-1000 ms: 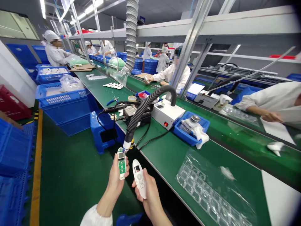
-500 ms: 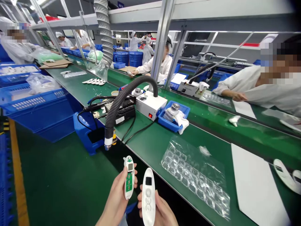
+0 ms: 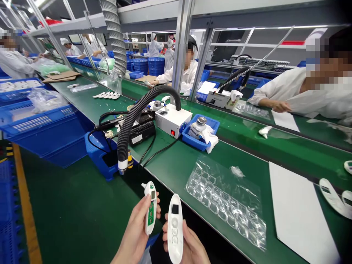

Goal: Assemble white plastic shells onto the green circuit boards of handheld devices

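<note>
Two closed grips; left fingers (image 3: 158,209) round circuit shell (image 3: 151,214), now farther from nozzle (image 3: 122,168); right fingers (image 3: 165,228) round cover (image 3: 175,231)

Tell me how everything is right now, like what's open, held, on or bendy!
Left hand: closed around the open shell
Open shell: upright, green board showing
Right hand: holding the white cover
White cover: apart from the shell, buttons facing up
Red switch: lit
Black hose: bent, end hanging
Blue tray: holding a bottle and cloth
White sheet: flat
</note>
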The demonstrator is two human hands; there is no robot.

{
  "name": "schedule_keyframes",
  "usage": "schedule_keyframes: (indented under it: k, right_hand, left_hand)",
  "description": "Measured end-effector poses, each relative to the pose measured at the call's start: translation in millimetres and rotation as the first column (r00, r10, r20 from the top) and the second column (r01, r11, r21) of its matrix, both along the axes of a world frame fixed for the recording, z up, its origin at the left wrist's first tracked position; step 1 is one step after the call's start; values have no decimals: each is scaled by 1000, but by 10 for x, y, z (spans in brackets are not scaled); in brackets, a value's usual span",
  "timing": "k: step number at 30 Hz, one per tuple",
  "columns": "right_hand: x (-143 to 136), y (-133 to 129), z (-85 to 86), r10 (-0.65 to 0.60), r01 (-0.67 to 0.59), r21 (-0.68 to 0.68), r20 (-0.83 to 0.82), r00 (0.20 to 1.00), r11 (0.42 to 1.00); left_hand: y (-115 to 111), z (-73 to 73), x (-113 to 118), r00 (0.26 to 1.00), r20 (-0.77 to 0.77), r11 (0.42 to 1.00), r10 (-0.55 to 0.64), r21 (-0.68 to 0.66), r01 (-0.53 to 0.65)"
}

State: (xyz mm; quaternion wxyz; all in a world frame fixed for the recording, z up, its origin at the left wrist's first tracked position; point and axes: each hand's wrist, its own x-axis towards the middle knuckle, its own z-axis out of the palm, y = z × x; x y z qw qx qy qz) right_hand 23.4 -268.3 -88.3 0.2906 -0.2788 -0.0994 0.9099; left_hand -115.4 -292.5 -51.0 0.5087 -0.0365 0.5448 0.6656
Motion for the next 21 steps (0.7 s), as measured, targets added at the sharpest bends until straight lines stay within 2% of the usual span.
schedule_keyframes:
  k: [8,11,16,21]
  right_hand:
    - [18,-11,72,-58,55,32,112,992,998]
    - [42,-3,71,-88,63,138,183,979,988]
    - [54,16,112,-252,112,408,308,917,906]
    - [84,27,192,-290,130,451,307,907,883]
  left_hand:
    - [-4,-15,34,999,17,999,-28,-33,28]
    - [-19,15,88,996,-39,996,-75,-55,72]
    - [-14,60,275,943,-181,957,-279,30,289]
    - [58,12,465,922,-232,943,-310,47,329]
